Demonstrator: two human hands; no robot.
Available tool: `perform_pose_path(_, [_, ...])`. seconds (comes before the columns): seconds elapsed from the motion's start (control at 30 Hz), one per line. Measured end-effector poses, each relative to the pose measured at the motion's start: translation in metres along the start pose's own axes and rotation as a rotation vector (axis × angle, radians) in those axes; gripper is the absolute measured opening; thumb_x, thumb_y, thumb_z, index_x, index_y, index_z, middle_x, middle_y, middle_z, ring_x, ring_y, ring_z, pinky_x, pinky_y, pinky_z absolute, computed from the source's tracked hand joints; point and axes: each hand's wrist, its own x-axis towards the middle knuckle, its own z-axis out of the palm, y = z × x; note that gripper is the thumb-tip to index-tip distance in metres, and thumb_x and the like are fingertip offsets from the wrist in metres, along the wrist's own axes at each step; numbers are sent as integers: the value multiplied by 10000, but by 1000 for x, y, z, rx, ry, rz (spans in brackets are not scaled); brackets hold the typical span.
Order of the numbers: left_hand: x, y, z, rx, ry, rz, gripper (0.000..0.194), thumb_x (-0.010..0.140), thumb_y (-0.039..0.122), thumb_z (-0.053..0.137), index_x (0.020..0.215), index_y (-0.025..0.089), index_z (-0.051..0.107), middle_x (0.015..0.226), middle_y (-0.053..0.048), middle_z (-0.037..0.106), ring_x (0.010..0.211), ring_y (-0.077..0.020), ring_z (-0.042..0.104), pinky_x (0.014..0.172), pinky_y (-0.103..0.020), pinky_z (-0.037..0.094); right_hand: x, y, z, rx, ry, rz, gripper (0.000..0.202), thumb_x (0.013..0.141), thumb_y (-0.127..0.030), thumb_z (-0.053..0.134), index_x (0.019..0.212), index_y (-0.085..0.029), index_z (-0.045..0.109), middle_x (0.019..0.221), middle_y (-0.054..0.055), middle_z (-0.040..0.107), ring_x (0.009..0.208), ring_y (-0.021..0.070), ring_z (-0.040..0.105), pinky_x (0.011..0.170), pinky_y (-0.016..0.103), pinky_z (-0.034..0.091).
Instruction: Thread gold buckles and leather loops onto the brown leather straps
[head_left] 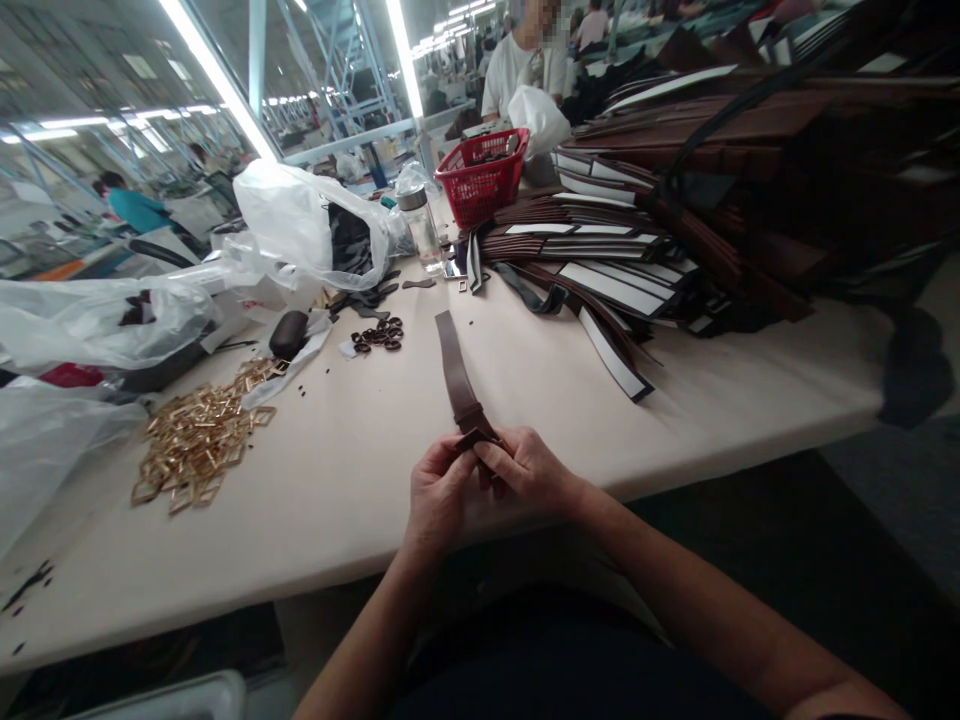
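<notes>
A brown leather strap [457, 373] extends away from me over the pale table, its near end folded between my hands. My left hand [439, 490] pinches the near end from the left. From the right, my right hand [529, 468] grips the same end, thumb pressed on it beside my left thumb. A small band or loop crosses the strap just beyond my fingers. Part of the near end is hidden by the fingers. Gold rectangular buckles [196, 440] lie in a heap to the left, and small dark loops [379, 335] sit in a cluster behind them.
Stacks of brown and white strips [600, 250] cover the table's back right. A red basket [480, 180], a clear bottle [421, 230] and a white plastic bag [281, 220] stand at the back. A dark case [289, 334] lies left. A person [517, 70] is beyond the table.
</notes>
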Motion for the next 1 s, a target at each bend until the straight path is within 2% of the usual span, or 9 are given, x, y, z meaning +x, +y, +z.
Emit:
perform_pose_path(0.1, [-3,-10,13,-228,55,-49,293,766,346,797,777,201,542,608,55,568,482,-106,512,494,-242,471,-1,-1,0,63,19,15,460,918,-591,497,838,-146,584,609,-7,592,463,104,550,425,203,432])
perform_pose_path(0.2, [-2,-8,19,-281,84,-63,334,722,335,831,843,217,543,695,50,608,497,-105,524,461,-231,461,-2,-4,-1,76,53,10,430,908,-559,510,802,-148,580,587,-11,578,447,95,525,413,199,410])
perform_pose_path(0.3, [1,1,16,-269,9,-135,492,684,328,856,1099,251,604,1034,-28,691,720,-160,646,532,-245,507,-5,-7,-3,67,32,4,394,903,-519,521,743,-160,552,564,-12,572,435,92,514,406,197,395])
perform_pose_path(0.37, [2,7,10,-249,-95,-175,645,674,289,860,1257,289,583,1272,-65,647,975,-226,666,653,-277,552,-6,-8,-4,72,-27,6,385,906,-506,512,740,-161,549,567,-11,580,427,88,508,403,194,393])
perform_pose_path(0.47, [4,8,3,-210,-172,-165,705,718,243,823,1351,367,540,1345,-49,632,1061,-248,655,684,-295,558,-6,-8,-3,85,-73,28,371,903,-497,505,763,-157,556,569,-11,585,418,85,502,393,187,388])
perform_pose_path(0.6, [3,0,0,-173,-91,-105,571,754,299,810,1286,356,612,1229,-42,707,947,-218,686,665,-283,547,-4,-6,-1,34,-7,93,313,893,-451,524,773,-163,551,552,-25,573,412,89,510,391,183,396])
perform_pose_path(0.77, [-2,-4,1,-183,18,-25,474,692,312,871,1139,324,716,1192,-36,732,1140,-230,649,857,-299,550,-2,-5,3,-91,22,76,289,912,-408,519,751,-170,556,556,-26,581,413,96,527,394,190,394])
perform_pose_path(0.93, [-4,-3,1,-244,-15,-54,433,737,542,793,1043,237,769,1135,-105,742,835,-223,703,572,-275,536,-2,-7,6,-201,-3,40,331,939,-451,501,787,-170,590,575,-18,594,428,100,535,440,210,412])
perform_pose_path(1.0, [-4,-5,1,-239,-15,-66,435,757,551,772,1010,198,779,1131,-125,740,800,-212,698,578,-276,537,-1,-7,6,-202,-26,39,327,940,-460,497,807,-175,586,592,-18,589,445,103,535,451,216,414])
